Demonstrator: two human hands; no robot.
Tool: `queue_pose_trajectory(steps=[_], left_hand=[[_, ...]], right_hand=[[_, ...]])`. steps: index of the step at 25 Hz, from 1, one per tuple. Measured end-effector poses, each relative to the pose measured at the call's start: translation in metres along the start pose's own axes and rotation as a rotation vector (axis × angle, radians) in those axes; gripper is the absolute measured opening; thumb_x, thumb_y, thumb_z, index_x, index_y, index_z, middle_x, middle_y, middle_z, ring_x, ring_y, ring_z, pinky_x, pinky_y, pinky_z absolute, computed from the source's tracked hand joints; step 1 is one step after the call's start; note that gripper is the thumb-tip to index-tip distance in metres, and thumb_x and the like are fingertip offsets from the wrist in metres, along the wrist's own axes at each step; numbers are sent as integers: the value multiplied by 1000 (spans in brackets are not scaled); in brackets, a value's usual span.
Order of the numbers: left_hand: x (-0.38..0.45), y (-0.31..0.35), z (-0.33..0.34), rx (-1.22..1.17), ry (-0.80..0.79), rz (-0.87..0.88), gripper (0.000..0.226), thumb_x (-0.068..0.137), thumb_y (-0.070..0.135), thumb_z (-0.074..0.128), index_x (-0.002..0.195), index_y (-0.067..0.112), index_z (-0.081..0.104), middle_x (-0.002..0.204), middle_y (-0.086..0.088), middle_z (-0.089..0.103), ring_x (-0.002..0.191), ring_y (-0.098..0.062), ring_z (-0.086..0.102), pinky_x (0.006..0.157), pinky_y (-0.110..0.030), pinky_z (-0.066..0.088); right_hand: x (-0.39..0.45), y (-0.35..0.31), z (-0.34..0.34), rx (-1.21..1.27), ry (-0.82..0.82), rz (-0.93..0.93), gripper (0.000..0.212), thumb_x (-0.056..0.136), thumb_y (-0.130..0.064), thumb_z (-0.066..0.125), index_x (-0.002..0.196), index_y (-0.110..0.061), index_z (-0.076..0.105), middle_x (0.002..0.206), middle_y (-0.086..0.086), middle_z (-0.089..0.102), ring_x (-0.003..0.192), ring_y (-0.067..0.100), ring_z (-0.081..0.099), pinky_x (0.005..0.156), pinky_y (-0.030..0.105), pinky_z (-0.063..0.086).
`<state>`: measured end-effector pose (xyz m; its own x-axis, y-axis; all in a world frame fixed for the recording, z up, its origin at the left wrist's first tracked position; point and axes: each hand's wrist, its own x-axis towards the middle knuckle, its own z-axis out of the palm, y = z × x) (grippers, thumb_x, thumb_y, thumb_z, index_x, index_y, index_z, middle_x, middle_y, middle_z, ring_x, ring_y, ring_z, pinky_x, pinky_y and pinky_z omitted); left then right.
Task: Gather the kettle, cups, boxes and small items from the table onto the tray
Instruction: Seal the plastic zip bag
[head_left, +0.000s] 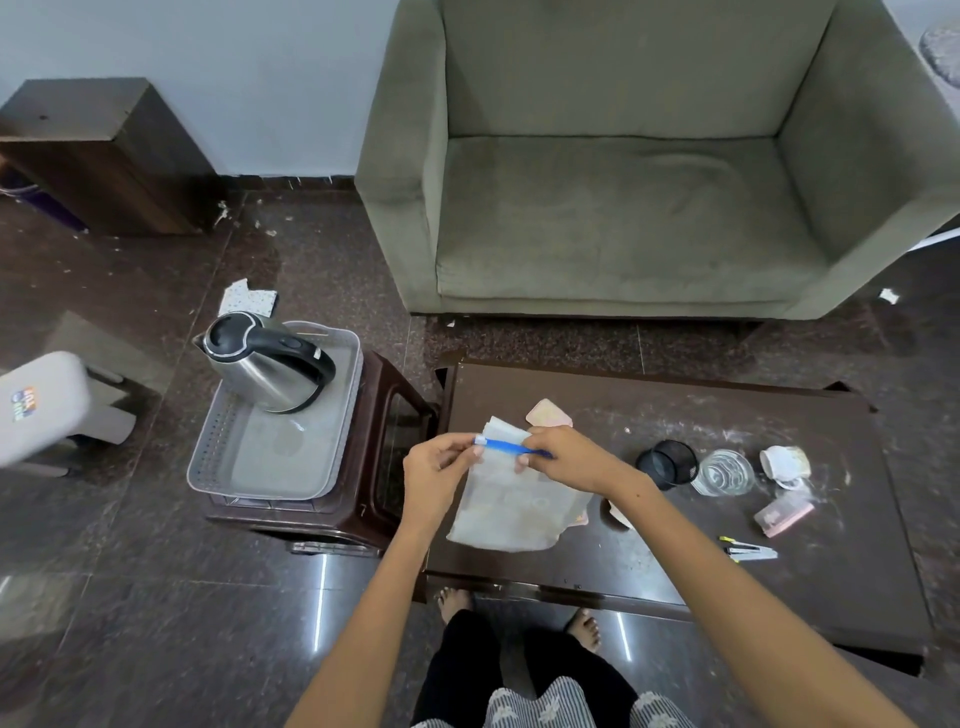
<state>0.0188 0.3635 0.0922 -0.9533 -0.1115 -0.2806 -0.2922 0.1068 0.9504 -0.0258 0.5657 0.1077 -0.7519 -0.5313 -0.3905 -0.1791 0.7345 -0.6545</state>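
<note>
Fingers of both my hands are busy at the middle of the frame: my left hand (439, 470) pinches the white end of a blue pen (511, 448), and my right hand (563, 457) grips its other end, fingers curled round it, together with a white pouch (511, 512) that hangs down over the left edge of the desk (779, 587). A few white papers (503, 428) stick up behind the pen.

To the left, the grey tray (249, 467) sits on a dark brown stool (400, 415), and the steel kettle (265, 364) stands in the tray's far half.

On the desk, right of my right wrist, stand a black mesh cup (667, 462) and a clear glass (723, 472), just beside each other. Further right lies a white crumpled cup (784, 465), and below it a small pink box (783, 513). Near the desk's lower right, some pens (748, 550) lie together. A pink card (548, 414) lies above my hands.

A grey armchair (623, 208) fills the upper right of the frame.
</note>
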Motion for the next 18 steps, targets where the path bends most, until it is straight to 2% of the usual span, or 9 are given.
queue_pose_trajectory(steps=[2,5,7,10,14,18], left_hand=[[-3,2,1,-25,-12,-21,11,81,12,71,92,12,74,82,-11,74,76,-19,70,77,-36,55],[-8,7,8,-27,-32,-31,6,81,10,71,82,15,74,72,-15,70,66,-15,64,67,-29,53],[-9,9,13,-44,-46,-29,3,79,12,74,79,15,75,68,-18,67,62,-17,61,62,-25,51],[-10,10,17,-82,-25,-18,4,78,14,75,82,13,75,68,-16,69,61,-17,61,59,-22,50],[-11,6,17,-74,5,-41,4,81,9,72,82,7,75,74,-19,71,66,-21,65,64,-29,54],[-14,-4,21,-86,89,-86,5,80,13,73,79,9,75,75,-15,72,70,-27,66,71,-45,56]], right_hand=[[0,2,2,24,21,13,25,93,-28,55,85,-7,67,70,-9,44,64,6,43,61,23,31],[0,-2,7,220,170,1,22,85,-36,67,87,-15,71,84,-1,64,74,13,55,65,23,41],[1,-11,10,403,273,-9,20,80,-34,72,92,-17,73,91,-1,68,77,7,57,66,16,43],[6,-19,16,495,325,10,16,80,-29,73,88,-15,74,89,-6,70,79,-1,57,67,12,40],[10,-18,20,550,312,45,15,81,-24,73,82,-9,76,87,1,75,81,2,64,73,15,47],[15,-21,23,544,304,108,18,80,-20,73,81,-2,75,85,8,74,77,8,63,75,24,49]])
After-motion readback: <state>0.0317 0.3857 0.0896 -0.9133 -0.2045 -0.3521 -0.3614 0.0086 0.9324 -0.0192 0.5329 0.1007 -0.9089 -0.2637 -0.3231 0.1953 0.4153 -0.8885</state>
